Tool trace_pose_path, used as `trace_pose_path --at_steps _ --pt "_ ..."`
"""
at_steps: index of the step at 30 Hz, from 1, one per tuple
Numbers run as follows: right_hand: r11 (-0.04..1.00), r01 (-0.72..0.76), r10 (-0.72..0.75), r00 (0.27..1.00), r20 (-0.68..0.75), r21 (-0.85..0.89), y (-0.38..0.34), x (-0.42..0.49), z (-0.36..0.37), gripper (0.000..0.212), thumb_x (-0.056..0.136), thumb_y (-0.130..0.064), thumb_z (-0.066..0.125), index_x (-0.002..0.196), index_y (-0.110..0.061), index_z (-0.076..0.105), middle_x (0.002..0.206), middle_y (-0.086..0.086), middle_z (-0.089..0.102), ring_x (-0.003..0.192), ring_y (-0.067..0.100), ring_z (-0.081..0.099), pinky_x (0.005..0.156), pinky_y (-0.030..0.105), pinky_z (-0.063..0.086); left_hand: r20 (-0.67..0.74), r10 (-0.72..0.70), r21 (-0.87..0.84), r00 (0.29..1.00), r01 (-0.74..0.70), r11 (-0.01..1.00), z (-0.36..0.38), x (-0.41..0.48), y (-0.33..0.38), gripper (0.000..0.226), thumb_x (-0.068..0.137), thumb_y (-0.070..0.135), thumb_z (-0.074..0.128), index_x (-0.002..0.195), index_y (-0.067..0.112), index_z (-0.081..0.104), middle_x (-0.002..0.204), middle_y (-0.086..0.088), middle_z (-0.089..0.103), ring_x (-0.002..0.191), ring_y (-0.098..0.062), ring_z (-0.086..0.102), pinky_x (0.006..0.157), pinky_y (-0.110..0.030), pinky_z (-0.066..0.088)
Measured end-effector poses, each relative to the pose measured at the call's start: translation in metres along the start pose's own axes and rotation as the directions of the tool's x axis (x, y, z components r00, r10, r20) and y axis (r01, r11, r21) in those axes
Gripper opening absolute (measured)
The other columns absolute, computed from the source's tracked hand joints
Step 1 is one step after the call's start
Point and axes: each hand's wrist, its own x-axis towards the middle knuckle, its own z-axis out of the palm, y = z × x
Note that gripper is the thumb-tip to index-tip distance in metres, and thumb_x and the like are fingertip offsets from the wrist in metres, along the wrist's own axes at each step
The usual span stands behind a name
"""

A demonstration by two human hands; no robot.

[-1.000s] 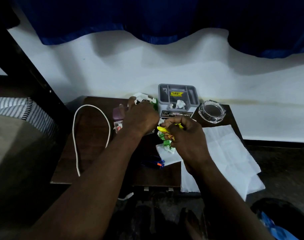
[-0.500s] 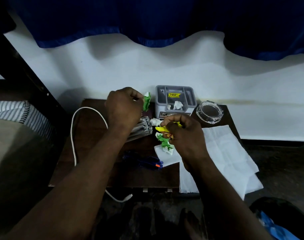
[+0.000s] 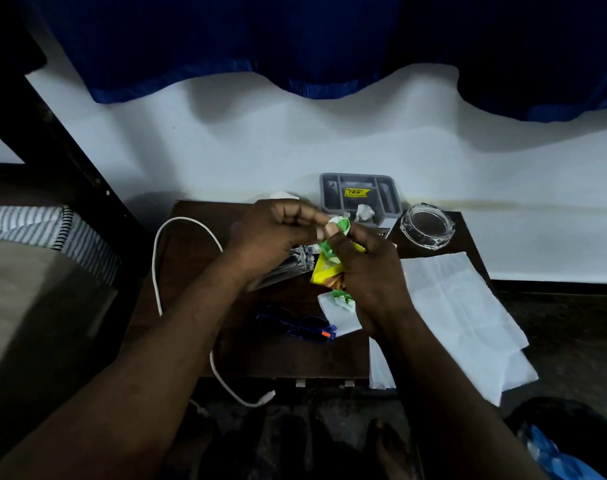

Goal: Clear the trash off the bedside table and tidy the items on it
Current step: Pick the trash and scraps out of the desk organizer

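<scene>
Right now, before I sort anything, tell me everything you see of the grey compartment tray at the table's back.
The grey tray looks like matt plastic, rectangular with rounded corners, split into several compartments. It stands flat at the back edge of the table, by the white wall. A yellow label lies in its middle compartment, a crumpled white paper in the front one. A green wrapper held in front hides its near left corner.

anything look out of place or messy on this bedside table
Yes. A crumpled tissue sits inside the grey organiser tray, the white cable trails off the front edge of the table, and a white paper sheet overhangs its right side.
</scene>
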Motion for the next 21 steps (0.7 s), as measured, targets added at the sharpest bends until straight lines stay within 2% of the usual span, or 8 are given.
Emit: trace_pose_path --at_steps 2,4,6,8,12,14,17,21 --pt "0.999 -0.028 0.028 0.999 -0.017 0.023 0.004 0.003 0.001 0.03 0.084 -0.054 0.076 0.088 -0.024 0.08 0.074 0.0 0.07 0.072 0.022 0.064 0.075 0.067 0.058 -0.005 0.005 0.08 1.0 -0.004 0.997 -0.006 0.002 -0.002 0.017 0.084 -0.003 0.079 0.096 0.01 0.08 0.093 -0.006 0.081 0.088 -0.014 0.074 0.083 -0.025 0.059" --pt "0.999 -0.05 0.051 0.997 -0.052 0.019 0.008 0.005 0.002 0.038 0.078 -0.056 0.08 0.082 -0.018 0.077 0.071 0.006 0.068 0.07 0.03 0.064 0.074 0.067 0.058 -0.091 0.041 0.196 0.995 -0.022 0.98 -0.016 0.007 -0.004 0.014 0.086 0.003 0.08 0.095 0.012 0.081 0.091 -0.003 0.081 0.091 -0.017 0.076 0.087 -0.032 0.06" --pt "0.997 -0.075 0.075 0.994 -0.08 0.005 0.009 0.007 0.004 0.047 0.066 -0.062 0.079 0.078 -0.017 0.074 0.07 0.006 0.069 0.07 0.032 0.066 0.074 0.066 0.059 -0.235 0.118 0.458 0.965 0.003 0.889 -0.03 0.012 -0.01 0.01 0.087 0.012 0.077 0.092 0.02 0.08 0.088 0.007 0.079 0.09 -0.012 0.074 0.088 -0.032 0.058" --pt "0.995 -0.096 0.094 0.992 -0.086 -0.013 0.007 0.007 0.004 0.041 0.066 -0.054 0.082 0.075 -0.014 0.074 0.07 0.007 0.072 0.07 0.029 0.069 0.074 0.062 0.061 -0.304 0.163 0.65 0.939 0.079 0.756 -0.045 0.016 -0.018 0.012 0.089 0.02 0.071 0.097 0.022 0.079 0.097 0.006 0.079 0.096 -0.016 0.072 0.092 -0.036 0.055" --pt "0.996 -0.08 0.077 0.993 -0.084 -0.041 0.012 0.01 0.003 0.026 0.078 -0.03 0.089 0.079 -0.012 0.071 0.077 0.012 0.074 0.076 0.035 0.074 0.063 0.049 0.062 -0.265 0.052 0.753 0.963 0.173 0.635 -0.063 0.033 -0.038 0.046 0.085 0.058 0.049 0.115 0.034 0.076 0.121 0.0 0.075 0.118 -0.024 0.067 0.101 -0.043 0.052" --pt "0.998 -0.066 0.064 0.994 -0.087 -0.019 0.011 0.01 0.002 0.026 0.079 -0.022 0.09 0.081 -0.014 0.065 0.077 0.006 0.07 0.07 0.026 0.071 0.052 0.035 0.057 -0.215 0.016 0.81 0.976 0.169 0.562 -0.063 0.045 -0.046 0.061 0.083 0.071 0.032 0.12 0.042 0.071 0.127 0.001 0.071 0.123 -0.028 0.063 0.102 -0.046 0.05" --pt "0.997 -0.062 0.064 0.996 -0.061 0.043 0.009 0.008 -0.001 0.024 0.082 -0.012 0.087 0.091 -0.011 0.065 0.082 0.005 0.063 0.062 0.013 0.063 0.043 0.021 0.048 -0.179 -0.058 0.878 0.982 0.186 0.44 -0.055 0.055 -0.043 0.067 0.088 0.08 0.019 0.121 0.045 0.066 0.124 -0.005 0.069 0.119 -0.039 0.062 0.099 -0.051 0.05" --pt "0.999 -0.038 0.04 0.998 -0.058 0.038 0.011 0.01 -0.004 0.026 0.08 -0.014 0.088 0.096 -0.011 0.068 0.088 0.007 0.066 0.069 0.015 0.065 0.046 0.019 0.049 -0.249 -0.197 0.889 0.948 0.305 0.343 -0.042 0.058 -0.039 0.081 0.088 0.083 0.014 0.134 0.039 0.063 0.14 -0.01 0.061 0.131 -0.045 0.05 0.107 -0.057 0.041"
